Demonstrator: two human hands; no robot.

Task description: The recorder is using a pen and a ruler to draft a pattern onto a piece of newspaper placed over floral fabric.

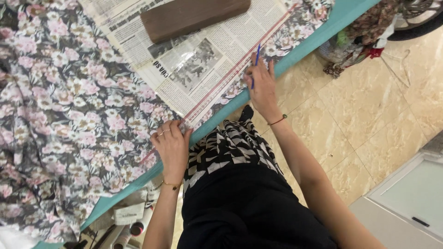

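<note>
Meanwhile, a blue pencil is gripped by the right hand against a long ruler — pinned flat by the left hand, fingers spread, over newspaper on floral fabric.

The left hand lies flat with its fingers spread and pressing down, while the right hand, stretched farther out on a long straight arm, has its fingers pinched tight together with its wrist bent.
</note>
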